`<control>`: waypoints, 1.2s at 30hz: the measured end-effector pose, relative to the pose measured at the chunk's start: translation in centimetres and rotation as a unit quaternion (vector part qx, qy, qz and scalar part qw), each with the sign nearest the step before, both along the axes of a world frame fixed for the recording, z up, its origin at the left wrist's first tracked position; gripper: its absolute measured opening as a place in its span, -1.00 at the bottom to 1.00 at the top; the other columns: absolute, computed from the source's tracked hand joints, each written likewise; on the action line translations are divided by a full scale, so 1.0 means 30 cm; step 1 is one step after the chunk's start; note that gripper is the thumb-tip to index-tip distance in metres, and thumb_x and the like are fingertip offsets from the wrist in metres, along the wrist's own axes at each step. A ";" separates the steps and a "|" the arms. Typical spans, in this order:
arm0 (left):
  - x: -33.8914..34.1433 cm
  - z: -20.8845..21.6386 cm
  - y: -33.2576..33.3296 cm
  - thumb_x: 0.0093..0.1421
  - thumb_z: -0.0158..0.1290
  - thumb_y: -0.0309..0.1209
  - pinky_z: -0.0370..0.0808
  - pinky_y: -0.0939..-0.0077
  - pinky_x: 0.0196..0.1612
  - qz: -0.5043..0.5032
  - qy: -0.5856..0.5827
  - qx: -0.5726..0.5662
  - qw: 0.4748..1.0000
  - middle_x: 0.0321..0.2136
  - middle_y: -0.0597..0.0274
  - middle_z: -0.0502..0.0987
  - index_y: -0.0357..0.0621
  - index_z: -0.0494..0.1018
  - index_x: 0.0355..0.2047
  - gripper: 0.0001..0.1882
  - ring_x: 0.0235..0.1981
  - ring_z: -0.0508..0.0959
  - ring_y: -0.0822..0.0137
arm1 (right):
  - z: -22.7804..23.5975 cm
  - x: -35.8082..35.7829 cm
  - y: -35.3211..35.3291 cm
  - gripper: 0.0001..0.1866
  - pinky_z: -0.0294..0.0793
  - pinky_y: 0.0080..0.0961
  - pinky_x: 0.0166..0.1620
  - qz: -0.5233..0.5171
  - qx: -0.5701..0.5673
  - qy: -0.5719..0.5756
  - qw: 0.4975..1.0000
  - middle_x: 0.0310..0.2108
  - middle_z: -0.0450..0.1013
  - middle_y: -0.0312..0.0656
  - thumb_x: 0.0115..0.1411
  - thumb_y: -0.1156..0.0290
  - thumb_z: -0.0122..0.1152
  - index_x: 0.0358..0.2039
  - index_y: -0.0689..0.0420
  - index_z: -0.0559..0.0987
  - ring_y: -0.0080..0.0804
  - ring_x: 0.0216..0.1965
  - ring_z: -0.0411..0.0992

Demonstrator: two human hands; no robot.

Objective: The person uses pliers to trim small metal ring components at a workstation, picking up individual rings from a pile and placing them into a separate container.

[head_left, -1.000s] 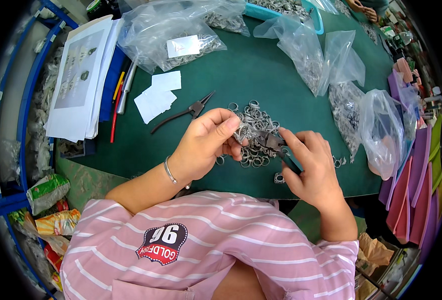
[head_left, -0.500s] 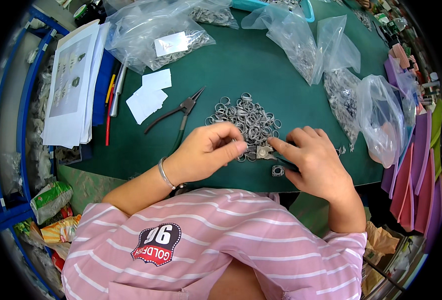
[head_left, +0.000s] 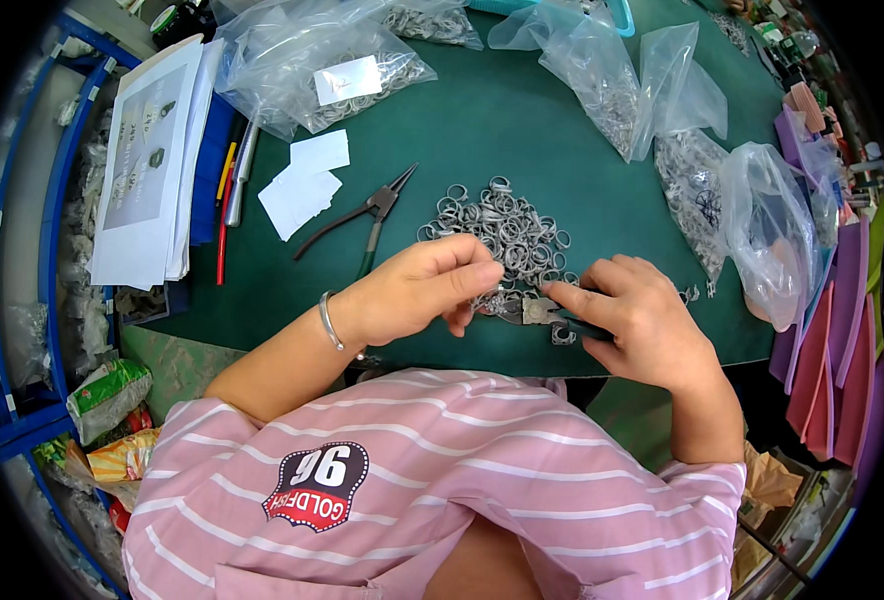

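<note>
Green, smooth-topped counter [head_left: 462, 110] stretches beyond both grips; a loose heap of grey metal rings [head_left: 507, 225] lies just past the left hand [head_left: 422, 290]. Dark-handled, steel-headed pliers [head_left: 540, 311] sit in the closed right hand [head_left: 642, 320], jaws toward the left fingertips, where thumb and forefinger seem to pinch a small grey metal piece [head_left: 490, 301] (its outline blurs into the heap). Steady that piece, keep the jaws square to it, and squeeze gently.

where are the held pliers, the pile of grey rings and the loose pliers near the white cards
held pliers [head_left: 539, 311]: head view, on the pale metal joint
pile of grey rings [head_left: 503, 226]: head view, near its middle
loose pliers [head_left: 383, 201]: head view, on the pivot
</note>
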State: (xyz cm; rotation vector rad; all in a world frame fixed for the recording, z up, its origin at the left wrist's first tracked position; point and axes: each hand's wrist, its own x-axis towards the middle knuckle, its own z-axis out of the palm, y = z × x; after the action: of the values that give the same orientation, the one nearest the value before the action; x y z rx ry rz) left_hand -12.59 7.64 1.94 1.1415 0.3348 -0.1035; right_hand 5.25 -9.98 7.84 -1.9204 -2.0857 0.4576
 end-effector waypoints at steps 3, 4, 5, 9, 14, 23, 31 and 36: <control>0.003 0.022 0.001 0.23 -0.03 -0.31 0.40 0.70 -0.55 -0.010 -0.013 0.069 0.998 -0.58 0.32 0.41 -0.21 0.34 -0.37 -0.80 -0.63 0.42 0.57 | 0.004 0.002 0.002 -0.42 0.32 -0.33 -0.33 -0.001 -0.008 0.014 1.000 -0.48 0.32 -0.21 -0.32 0.54 0.33 -0.14 0.04 0.52 -0.23 -0.42 0.35; 0.002 0.028 0.001 0.22 -0.02 -0.31 0.40 0.71 -0.57 -0.013 -0.008 0.088 0.996 -0.58 0.32 0.41 -0.21 0.34 -0.37 -0.80 -0.65 0.42 0.57 | 0.006 0.002 0.003 -0.42 0.33 -0.33 -0.33 0.000 -0.013 0.019 1.000 -0.48 0.32 -0.20 -0.32 0.55 0.33 -0.14 0.05 0.52 -0.22 -0.42 0.35; 0.001 0.027 -0.001 0.22 -0.01 -0.31 0.38 0.72 -0.58 -0.002 -0.008 0.085 0.996 -0.58 0.31 0.41 -0.21 0.34 -0.37 -0.80 -0.66 0.41 0.57 | 0.003 0.005 0.003 -0.43 0.33 -0.32 -0.35 0.003 -0.017 0.051 0.999 -0.49 0.33 -0.19 -0.31 0.56 0.31 -0.14 0.06 0.52 -0.21 -0.43 0.36; 0.001 0.031 -0.015 0.22 -0.02 -0.31 0.35 0.73 -0.59 0.030 0.016 0.061 0.998 -0.59 0.32 0.40 -0.21 0.34 -0.32 -0.79 -0.67 0.40 0.57 | -0.035 0.011 -0.002 -0.44 0.35 -0.33 -0.42 -0.003 -0.045 0.159 0.986 -0.52 0.34 -0.16 -0.27 0.60 0.24 -0.12 0.11 0.52 -0.18 -0.47 0.37; 0.010 0.023 -0.015 0.27 -0.13 -0.36 0.38 0.74 -0.49 0.050 -0.100 0.252 0.961 -0.52 0.34 0.38 -0.23 0.36 -0.16 -0.78 -0.59 0.39 0.58 | -0.060 -0.003 -0.008 -0.45 0.34 -0.42 -0.47 -0.057 -0.074 0.267 0.959 -0.53 0.33 -0.15 -0.19 0.61 0.18 -0.07 0.13 0.49 -0.27 -0.50 0.36; 0.025 0.005 -0.011 0.33 -0.30 -0.18 0.25 0.68 -0.66 0.132 -0.059 0.020 0.989 -0.57 0.22 0.37 -0.33 0.36 -0.11 -0.56 -0.73 0.19 0.58 | -0.054 -0.029 -0.005 -0.46 0.33 -0.53 -0.37 -0.141 -0.002 0.282 0.949 -0.48 0.33 -0.18 -0.16 0.62 0.18 -0.05 0.17 0.48 -0.37 -0.44 0.32; 0.021 0.040 -0.022 0.33 -0.32 -0.08 0.22 0.69 -0.68 0.087 -0.056 -0.068 0.992 -0.64 0.24 0.33 -0.40 0.34 -0.08 -0.46 -0.75 0.18 0.58 | -0.082 -0.060 0.020 -0.45 0.31 -0.54 -0.32 -0.111 -0.010 0.382 0.917 -0.46 0.35 -0.19 -0.16 0.62 0.17 -0.04 0.21 0.46 -0.41 -0.40 0.31; 0.018 0.013 -0.023 0.32 -0.31 -0.05 0.24 0.67 -0.64 0.099 -0.100 0.002 0.990 -0.60 0.25 0.34 -0.38 0.35 -0.09 -0.44 -0.71 0.24 0.55 | -0.088 -0.060 0.020 -0.45 0.32 -0.54 -0.26 -0.107 -0.041 0.414 0.903 -0.44 0.38 -0.21 -0.17 0.62 0.18 -0.04 0.25 0.46 -0.42 -0.36 0.34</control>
State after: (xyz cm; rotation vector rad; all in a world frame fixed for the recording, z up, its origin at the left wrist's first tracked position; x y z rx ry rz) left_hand -12.05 6.95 2.32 1.1067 0.2676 0.1850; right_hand 3.46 -9.37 5.19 -1.5516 -1.3021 1.0878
